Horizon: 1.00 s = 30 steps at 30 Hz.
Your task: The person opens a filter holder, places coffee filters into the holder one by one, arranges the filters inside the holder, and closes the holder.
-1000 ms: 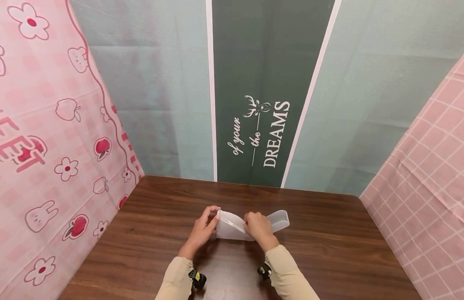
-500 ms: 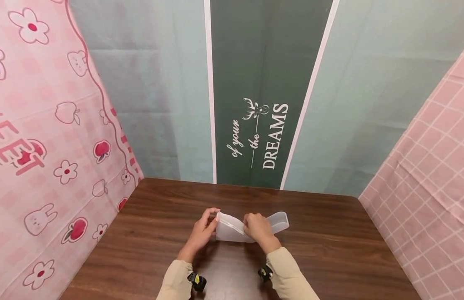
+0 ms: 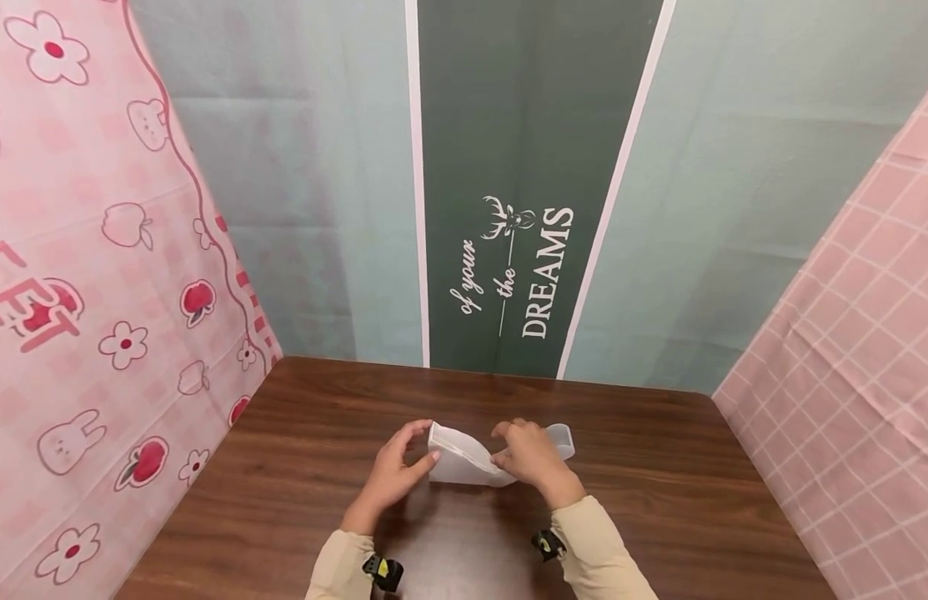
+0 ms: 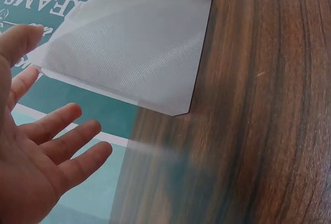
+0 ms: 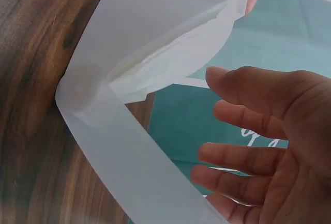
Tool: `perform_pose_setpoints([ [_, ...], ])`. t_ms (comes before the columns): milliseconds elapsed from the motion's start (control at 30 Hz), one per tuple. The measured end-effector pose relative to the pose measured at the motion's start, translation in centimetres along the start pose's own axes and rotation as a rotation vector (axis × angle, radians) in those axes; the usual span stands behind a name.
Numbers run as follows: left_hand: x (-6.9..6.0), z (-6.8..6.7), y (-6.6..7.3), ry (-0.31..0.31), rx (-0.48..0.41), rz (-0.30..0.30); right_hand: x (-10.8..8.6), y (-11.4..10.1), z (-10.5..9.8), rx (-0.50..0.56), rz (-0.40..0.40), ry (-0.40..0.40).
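Note:
A white translucent fan-shaped case (image 3: 454, 468) stands on the table, its narrow arm or cover (image 5: 129, 151) swung out to the right from a round pivot (image 5: 81, 89). White sheets, like paper filters (image 5: 170, 48), show in its slot. At the case's left end is my left hand (image 3: 394, 471), fingers spread, the index fingertip (image 4: 32, 73) at or very near the corner; contact is hard to tell. My right hand (image 3: 534, 454) hovers over the pivot side with loose, parted fingers. In the right wrist view a gap shows between its thumb (image 5: 227, 76) and the case.
The brown wood-grain table (image 3: 659, 483) carries the case. A green and teal cloth with white lettering (image 3: 546, 275) hangs behind it. Pink printed cloth (image 3: 126, 275) stands at the left and pink checked cloth (image 3: 869, 333) at the right.
My right hand has loosened its curled fingers and moved slightly right, off the case. My left hand has spread its fingers and drawn a little left. The case stays nearly in place.

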State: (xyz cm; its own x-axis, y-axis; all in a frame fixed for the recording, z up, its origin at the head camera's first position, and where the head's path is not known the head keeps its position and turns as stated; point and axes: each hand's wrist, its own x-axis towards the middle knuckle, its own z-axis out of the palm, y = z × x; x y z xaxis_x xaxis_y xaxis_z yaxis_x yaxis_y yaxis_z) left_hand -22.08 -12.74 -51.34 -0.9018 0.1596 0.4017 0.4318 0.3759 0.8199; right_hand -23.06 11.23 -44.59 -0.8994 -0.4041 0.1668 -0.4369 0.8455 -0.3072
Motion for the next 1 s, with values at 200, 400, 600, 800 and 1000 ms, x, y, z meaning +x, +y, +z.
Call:
perform_pose_setpoints([
  [200,0.0,-0.5,0.2,0.002,-0.013,-0.019,-0.9,0.3,-0.5,-0.055,-0.021,0.071],
  [400,-0.2,-0.8,0.2,0.003,-0.014,-0.038,-2.2,0.8,-1.7,-0.088,-0.018,0.18],
  [600,0.1,-0.9,-0.4,-0.017,-0.039,-0.03,-2.9,2.0,-2.3,-0.042,0.002,0.239],
  [800,-0.2,-1.1,-1.3,-0.048,-0.058,-0.054,-3.6,3.5,-2.1,0.029,-0.001,0.285],
  [1000,-0.1,-1.2,-1.6,-0.067,-0.05,-0.075,-4.2,4.8,-1.8,0.121,0.029,0.318],
])
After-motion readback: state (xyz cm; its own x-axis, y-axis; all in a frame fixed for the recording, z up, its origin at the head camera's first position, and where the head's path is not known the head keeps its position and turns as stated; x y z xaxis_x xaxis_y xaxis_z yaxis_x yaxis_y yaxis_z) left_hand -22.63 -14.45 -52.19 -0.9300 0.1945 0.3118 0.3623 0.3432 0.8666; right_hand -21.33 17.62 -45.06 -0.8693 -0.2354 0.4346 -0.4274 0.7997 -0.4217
